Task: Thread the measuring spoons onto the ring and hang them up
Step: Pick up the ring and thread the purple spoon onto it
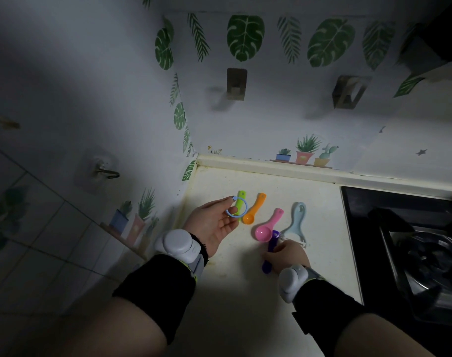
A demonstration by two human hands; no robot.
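Left hand (214,222) palm-up, fingertips pinched the light-blue plastic ring (236,207). Green plastic spoon (240,202) lay just behind those fingers, orange plastic spoon (253,210) beside. Right hand (288,253) fingers curled around the purple plastic spoon (270,249); pink plastic spoon (267,226) just ahead of them, on the cream countertop (323,215).

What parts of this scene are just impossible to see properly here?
Head view:
- Green spoon: bowl hidden behind the left hand.
- Purple spoon: its middle covered by the right hand.
- Blue ring: too small to tell whether it is open.
- Stove: cut off by the right edge, dark.
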